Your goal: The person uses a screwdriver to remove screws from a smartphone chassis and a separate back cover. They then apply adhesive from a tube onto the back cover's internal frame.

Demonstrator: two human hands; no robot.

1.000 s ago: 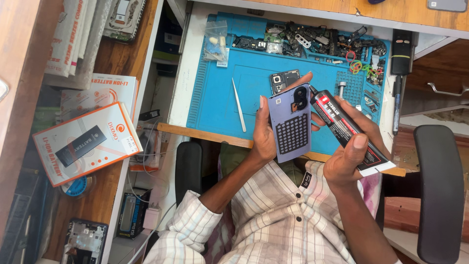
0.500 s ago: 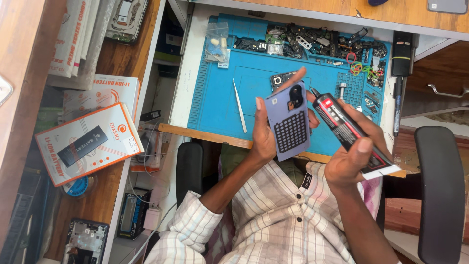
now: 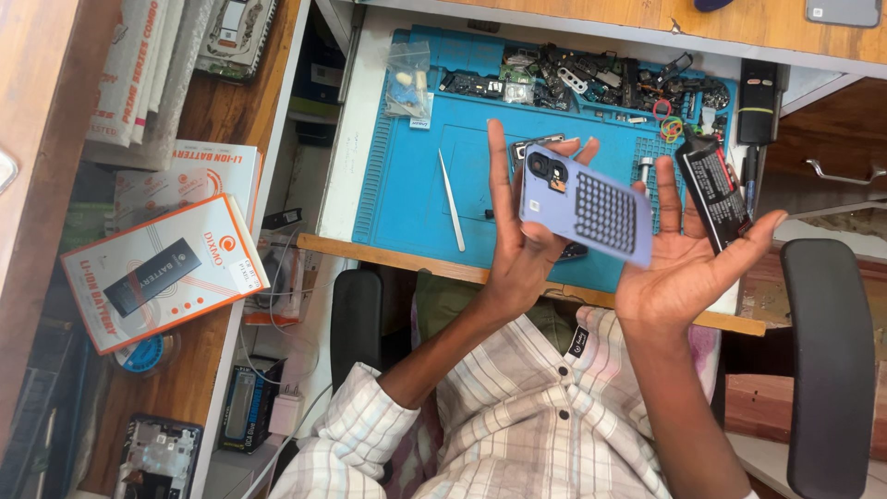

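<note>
A lavender phone [image 3: 591, 214] with a dotted back panel and a camera block at its left end lies tilted across both my hands, above the blue repair mat [image 3: 407, 185]. My left hand [image 3: 517, 245] supports its left end with palm up and fingers spread. My right hand [image 3: 679, 263] is under its right end. A black tube [image 3: 716, 196] with a label is pinched between my right thumb and fingers. My checked shirt sleeves fill the bottom of the view.
Metal tweezers [image 3: 453, 201] lie on the mat's left part. Several loose phone parts [image 3: 591, 79] crowd its far edge, beside a small plastic bag [image 3: 409, 88]. Orange-and-white boxes [image 3: 157, 273] sit on the left shelf. A black chair armrest [image 3: 827, 370] stands at the right.
The phone has swung from upright in my left hand to lying across both hands. My right hand has opened out and the black tube has shifted right and upward.
</note>
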